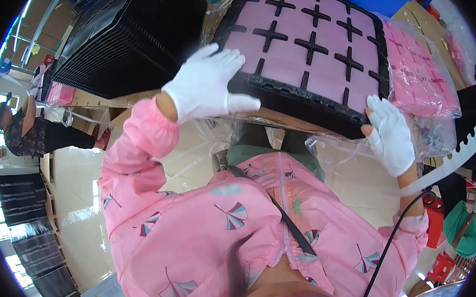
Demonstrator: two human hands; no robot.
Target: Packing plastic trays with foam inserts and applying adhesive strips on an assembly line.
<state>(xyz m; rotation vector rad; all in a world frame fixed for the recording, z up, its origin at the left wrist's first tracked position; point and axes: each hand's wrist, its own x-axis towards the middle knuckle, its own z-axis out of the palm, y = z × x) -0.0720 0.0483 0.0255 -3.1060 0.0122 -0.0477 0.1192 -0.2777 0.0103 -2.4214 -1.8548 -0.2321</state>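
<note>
A black tray (pixel 291 97) lies on the table in front of me, with pink sheet material showing between its raised black crosses. My left hand (pixel 206 85), in a white glove, is open at the tray's front left corner. Its thumb is stretched out along the tray's front, and nothing is in its grasp. At the front right corner is my right hand (pixel 390 137), also gloved in white. Its fingers lie over the rim and its thumb is against the front wall, with the corner between them. The thumb tip shows bare through the glove.
A tall stack of black trays (pixel 130 36) stands at the left. To the right lies a pink pack (pixel 420 73) in clear plastic. A blue bin (pixel 375 1) sits at the far edge. Loose clear film (pixel 342 156) hangs off the table's front. Another person (pixel 35 129) stands at far left.
</note>
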